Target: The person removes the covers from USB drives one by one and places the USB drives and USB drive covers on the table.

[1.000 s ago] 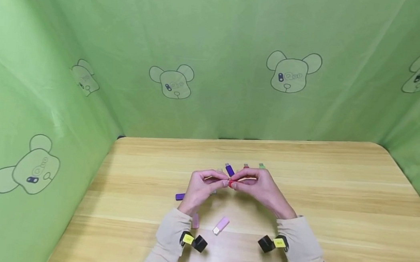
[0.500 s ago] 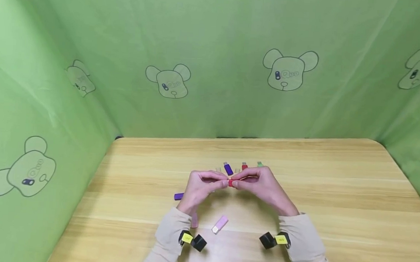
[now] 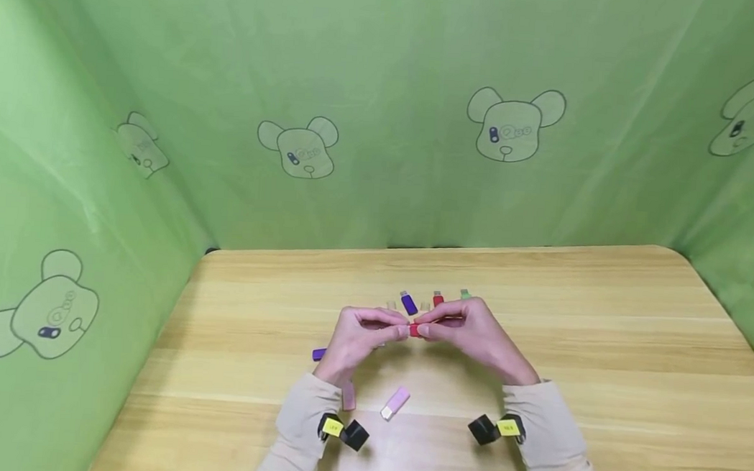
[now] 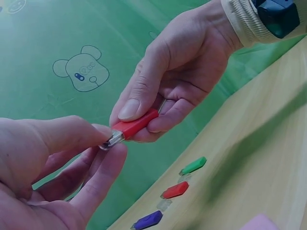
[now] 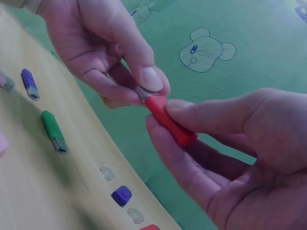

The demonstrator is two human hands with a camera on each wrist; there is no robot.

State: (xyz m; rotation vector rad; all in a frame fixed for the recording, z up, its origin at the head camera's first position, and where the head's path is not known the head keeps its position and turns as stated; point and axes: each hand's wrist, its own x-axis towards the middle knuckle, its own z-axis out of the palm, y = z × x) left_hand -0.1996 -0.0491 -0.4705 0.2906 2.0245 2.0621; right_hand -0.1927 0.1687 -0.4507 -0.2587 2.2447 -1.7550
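My left hand (image 3: 359,335) and right hand (image 3: 474,336) meet above the table around a red USB stick (image 4: 136,125). The right thumb and fingers grip its red body, as the right wrist view shows. With thumb and fingertips, the left hand pinches the clear cap (image 4: 114,140) at the stick's metal plug end, partly hidden by those fingertips. Beyond the hands lie a purple USB stick (image 3: 408,304), another red one (image 3: 438,298) and a green one (image 3: 465,294), their plug ends pointing away from me. Clear caps (image 4: 164,205) lie between them.
Nearer me on the wooden table (image 3: 603,350) are a pink USB stick (image 3: 395,403) and another pink one (image 3: 348,396) by the left wrist. Left of the hand lies a purple stick (image 3: 319,354); the right wrist view adds a green one (image 5: 54,132). Green cloth (image 3: 392,193) surrounds the table.
Both hands keep almost the same place and hold on the red USB stick, with only slight finger shifts. The head view has shifted a little. The sticks on the table have not moved.
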